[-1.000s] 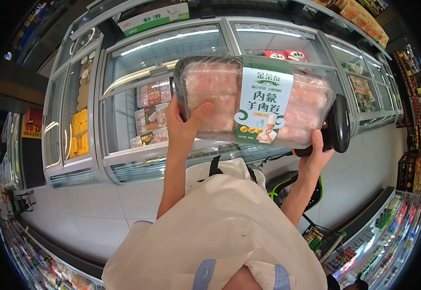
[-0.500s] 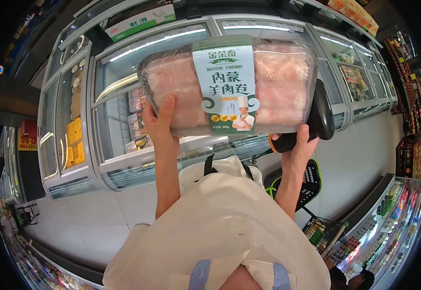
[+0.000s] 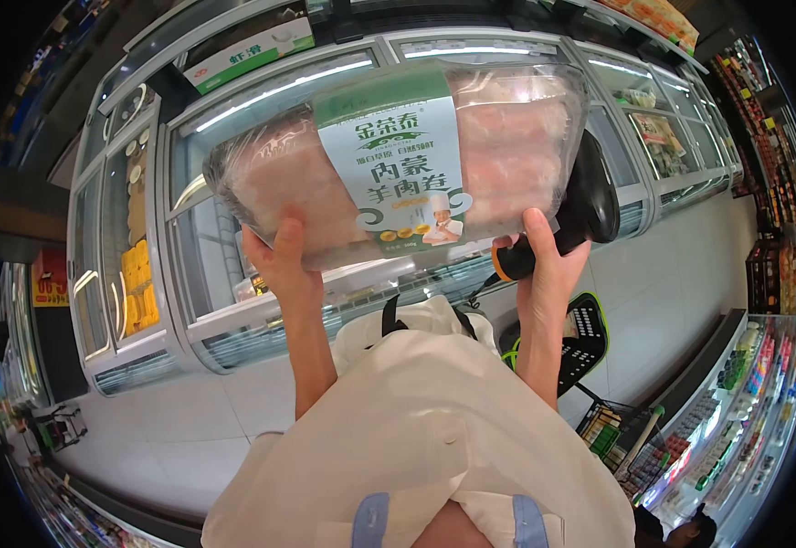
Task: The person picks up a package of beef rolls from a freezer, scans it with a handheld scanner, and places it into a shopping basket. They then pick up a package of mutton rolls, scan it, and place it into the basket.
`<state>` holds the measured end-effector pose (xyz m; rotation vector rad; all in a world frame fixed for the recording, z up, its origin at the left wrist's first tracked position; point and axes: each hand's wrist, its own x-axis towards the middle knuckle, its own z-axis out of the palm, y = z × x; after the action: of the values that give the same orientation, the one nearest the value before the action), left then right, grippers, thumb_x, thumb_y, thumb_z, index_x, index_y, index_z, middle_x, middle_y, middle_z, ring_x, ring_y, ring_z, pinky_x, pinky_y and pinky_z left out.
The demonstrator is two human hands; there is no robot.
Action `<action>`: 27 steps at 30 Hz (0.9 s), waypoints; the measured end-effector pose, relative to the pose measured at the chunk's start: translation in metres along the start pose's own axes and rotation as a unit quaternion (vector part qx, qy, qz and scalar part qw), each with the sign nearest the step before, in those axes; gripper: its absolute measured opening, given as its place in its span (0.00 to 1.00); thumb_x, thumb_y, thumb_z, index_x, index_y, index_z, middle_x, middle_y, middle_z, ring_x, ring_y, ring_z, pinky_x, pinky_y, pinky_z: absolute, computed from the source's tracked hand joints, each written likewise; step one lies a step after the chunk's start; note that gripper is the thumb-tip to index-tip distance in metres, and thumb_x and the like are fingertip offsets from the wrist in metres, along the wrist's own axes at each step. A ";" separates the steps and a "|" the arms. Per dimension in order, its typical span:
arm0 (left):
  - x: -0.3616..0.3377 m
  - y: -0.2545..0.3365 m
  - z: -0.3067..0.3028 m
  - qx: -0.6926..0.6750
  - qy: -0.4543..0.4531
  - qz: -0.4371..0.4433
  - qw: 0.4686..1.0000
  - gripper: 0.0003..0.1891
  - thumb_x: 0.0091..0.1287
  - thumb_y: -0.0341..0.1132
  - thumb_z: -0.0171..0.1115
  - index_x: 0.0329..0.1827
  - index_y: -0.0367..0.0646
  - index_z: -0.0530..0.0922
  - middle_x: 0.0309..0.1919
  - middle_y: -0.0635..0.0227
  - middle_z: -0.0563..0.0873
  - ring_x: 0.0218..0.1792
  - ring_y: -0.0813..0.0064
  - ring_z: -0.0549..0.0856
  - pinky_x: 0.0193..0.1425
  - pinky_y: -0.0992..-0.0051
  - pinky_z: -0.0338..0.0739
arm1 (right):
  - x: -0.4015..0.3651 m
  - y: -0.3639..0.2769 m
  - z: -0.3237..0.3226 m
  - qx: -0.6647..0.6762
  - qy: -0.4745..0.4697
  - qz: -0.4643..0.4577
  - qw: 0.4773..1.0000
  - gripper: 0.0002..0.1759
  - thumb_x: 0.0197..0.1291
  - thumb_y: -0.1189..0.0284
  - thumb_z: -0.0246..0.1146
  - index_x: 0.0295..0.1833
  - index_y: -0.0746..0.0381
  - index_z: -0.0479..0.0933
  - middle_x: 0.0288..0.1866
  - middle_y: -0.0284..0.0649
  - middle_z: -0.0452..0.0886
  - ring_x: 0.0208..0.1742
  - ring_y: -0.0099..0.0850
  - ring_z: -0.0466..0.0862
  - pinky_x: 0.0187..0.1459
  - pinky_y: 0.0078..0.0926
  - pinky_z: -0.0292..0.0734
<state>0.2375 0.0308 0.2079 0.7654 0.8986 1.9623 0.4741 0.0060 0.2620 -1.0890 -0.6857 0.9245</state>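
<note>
Holding a pack (image 3: 398, 164) of meat up in front of me, ctr of view toward 12 o'clock, tilted w/ its left end lower. Clear film, pink rolled slices inside, green-white label w/ a chef pic across the middle.

My left hand (image 3: 281, 265) pinches the pack's btm-left corner, at its 8 o'clock. Thumb is pressed flat on the front. The other fingers are behind the tray, hidden.

My right hand (image 3: 544, 269) is at the pack's 4 o'clock, fingers wrapped round the handle of a black scanner (image 3: 591, 196) w/ an orange ring. Thumb lies up against the pack's lower edge, so that hand props the pack too. Scanner head sticks out behind the pack's right end, at 3 o'clock.

Behind it all a glass-door freezer (image 3: 133, 228) runs from 9 to 2 o'clock, w/ boxes inside. Under my right forearm, at 5 o'clock, is a black-green basket (image 3: 588, 333). Tile floor (image 3: 188, 420) fills 7 o'clock. Shelves (image 3: 736, 411) of goods line the 4 o'clock edge.
</note>
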 end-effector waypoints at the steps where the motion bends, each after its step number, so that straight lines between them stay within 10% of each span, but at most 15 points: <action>1: 0.000 -0.002 -0.003 0.007 0.001 0.006 1.000 0.28 0.67 0.37 0.66 0.66 0.40 0.66 0.57 0.62 0.79 0.55 0.65 0.82 0.59 0.62 0.81 | 0.000 0.001 -0.001 -0.022 -0.001 0.001 1.000 0.32 0.53 0.69 0.74 0.61 0.65 0.69 0.47 0.39 0.77 0.39 0.28 0.82 0.28 0.28 0.83; 19: 0.002 -0.002 0.011 0.044 0.005 -0.087 0.995 0.29 0.64 0.46 0.68 0.64 0.42 0.71 0.57 0.67 0.78 0.60 0.73 0.76 0.64 0.70 0.70 | -0.004 -0.004 0.000 0.001 0.031 -0.050 0.998 0.29 0.52 0.79 0.74 0.59 0.67 0.72 0.47 0.39 0.77 0.38 0.26 0.81 0.27 0.26 0.86; 24: 0.025 -0.010 0.036 -0.034 0.031 -0.192 0.980 0.31 0.68 0.60 0.57 0.64 0.44 0.73 0.62 0.67 0.77 0.63 0.72 0.74 0.67 0.66 0.66 | -0.016 -0.004 0.001 -0.076 -0.054 -0.148 0.985 0.35 0.49 0.75 0.79 0.62 0.68 0.72 0.54 0.40 0.80 0.42 0.24 0.82 0.36 0.15 0.77; 25: 0.027 -0.020 0.042 -0.112 0.077 -0.217 0.967 0.26 0.70 0.60 0.53 0.54 0.46 0.77 0.47 0.70 0.82 0.51 0.73 0.80 0.57 0.71 0.73 | -0.019 -0.007 -0.003 -0.074 -0.131 -0.147 0.978 0.36 0.49 0.74 0.79 0.64 0.67 0.71 0.56 0.42 0.80 0.44 0.25 0.82 0.35 0.15 0.77; 27: 0.026 -0.064 0.009 -0.229 -0.108 -0.285 0.924 0.28 0.71 0.62 0.50 0.54 0.44 0.75 0.43 0.68 0.81 0.46 0.70 0.81 0.55 0.67 0.74 | -0.024 -0.010 -0.005 0.000 -0.278 -0.115 0.954 0.38 0.52 0.73 0.77 0.66 0.67 0.68 0.56 0.47 0.81 0.45 0.29 0.84 0.33 0.15 0.77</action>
<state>0.2589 0.0817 0.1661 0.3754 0.4299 1.4459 0.4698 -0.0187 0.2695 -0.7227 -1.2487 1.0331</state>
